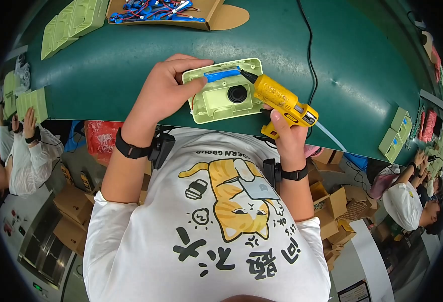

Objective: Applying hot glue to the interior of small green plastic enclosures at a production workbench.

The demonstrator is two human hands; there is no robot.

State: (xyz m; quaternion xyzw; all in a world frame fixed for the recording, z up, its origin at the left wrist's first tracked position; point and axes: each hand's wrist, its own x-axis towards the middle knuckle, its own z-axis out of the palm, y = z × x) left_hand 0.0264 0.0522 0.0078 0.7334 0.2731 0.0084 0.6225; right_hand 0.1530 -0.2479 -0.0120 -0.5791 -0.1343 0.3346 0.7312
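Observation:
My left hand (173, 85) grips the left end of a pale green plastic housing (214, 116), its thumb over the inside and its fingers behind the rim. Inside the housing, along the far wall, lies a blue battery pack (222, 74); the thumb is at its left end. A round black speaker-like part (237, 93) sits right of the housing's middle. My right hand (288, 132) is closed round the handle of a yellow hot glue gun (280, 96). Its black nozzle points left, at the battery's right end. A translucent glue stick (331, 137) sticks out of the gun's back.
A cardboard box (216, 11) of blue batteries with wires stands at the far edge of the green table (131, 45). Stacked green housings (73, 25) are at far left, more (396, 133) at right. A black cable (309, 40) crosses the table. Other people work at both sides.

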